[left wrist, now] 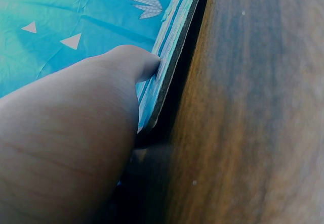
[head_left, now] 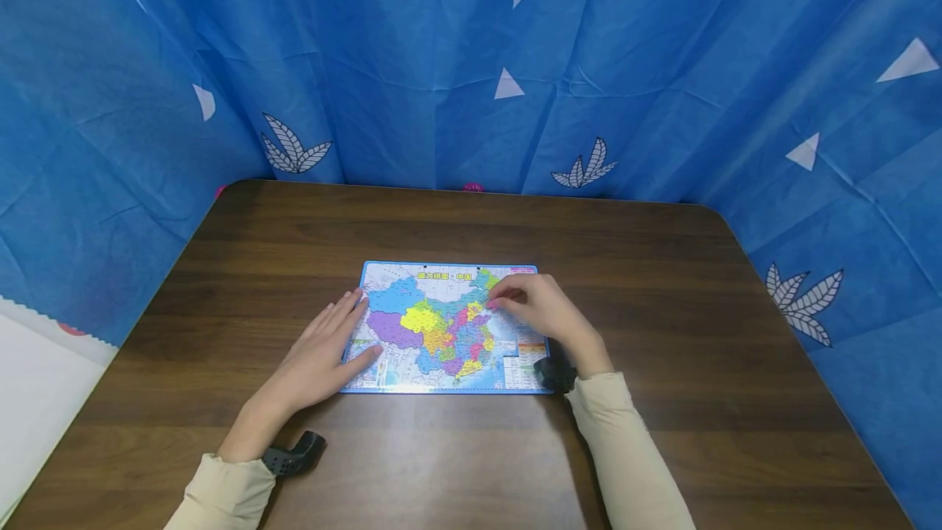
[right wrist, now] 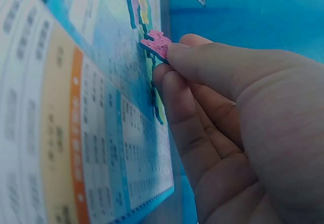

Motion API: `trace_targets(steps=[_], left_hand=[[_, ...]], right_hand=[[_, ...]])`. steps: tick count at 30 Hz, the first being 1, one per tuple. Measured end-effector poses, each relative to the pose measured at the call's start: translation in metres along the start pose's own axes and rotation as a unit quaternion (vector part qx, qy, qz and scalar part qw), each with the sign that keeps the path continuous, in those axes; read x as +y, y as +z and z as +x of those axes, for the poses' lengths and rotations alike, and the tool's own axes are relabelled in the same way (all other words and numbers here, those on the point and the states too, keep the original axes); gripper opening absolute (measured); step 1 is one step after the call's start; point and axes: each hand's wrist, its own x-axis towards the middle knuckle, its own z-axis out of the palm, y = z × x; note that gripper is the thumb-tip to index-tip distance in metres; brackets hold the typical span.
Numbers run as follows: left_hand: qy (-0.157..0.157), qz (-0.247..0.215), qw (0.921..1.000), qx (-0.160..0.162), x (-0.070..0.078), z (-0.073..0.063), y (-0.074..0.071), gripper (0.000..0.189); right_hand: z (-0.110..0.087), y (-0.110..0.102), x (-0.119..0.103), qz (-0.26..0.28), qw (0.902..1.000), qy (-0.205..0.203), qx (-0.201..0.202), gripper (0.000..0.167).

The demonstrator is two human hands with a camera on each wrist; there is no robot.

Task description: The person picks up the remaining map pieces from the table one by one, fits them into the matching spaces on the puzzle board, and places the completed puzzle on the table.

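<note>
A China map puzzle board (head_left: pixel 412 379) lies flat on the table, its provinces in several colours. My left hand (head_left: pixel 316 358) rests on its left edge with fingers straight and thumb spread; in the left wrist view the thumb (left wrist: pixel 144 64) touches the board near its edge. Over the right half of the map, my right hand (head_left: pixel 540 307) pinches a small pink puzzle piece (right wrist: pixel 156 43) between thumb and fingertips. In the right wrist view the piece is tilted above the map surface. Whether it touches the neighbouring pieces, I cannot tell.
The board sits on a dark wooden table (head_left: pixel 633 268). A blue curtain (head_left: pixel 441 39) with white triangles and leaf prints hangs behind and at both sides. Black wrist cameras are on the left wrist (head_left: pixel 294 455) and right wrist (head_left: pixel 555 375). Something white (head_left: pixel 44 399) lies beyond the table's left edge.
</note>
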Motion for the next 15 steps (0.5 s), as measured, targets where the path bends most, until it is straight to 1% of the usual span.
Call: trace_targets(steps=[7,15], left_hand=[[-0.001,-0.001,1.0,0.0,0.0005,-0.0003,-0.0001,0.086],[0.0,-0.003,1.0,-0.001,0.0009,0.0,-0.0008,0.086]], right_hand=[[0.0019,0.006,-0.0001,-0.014,0.9999,-0.004,0.0,0.013],[0.0029,0.0107,-0.006,-0.032,0.9992,0.012,0.019,0.012]])
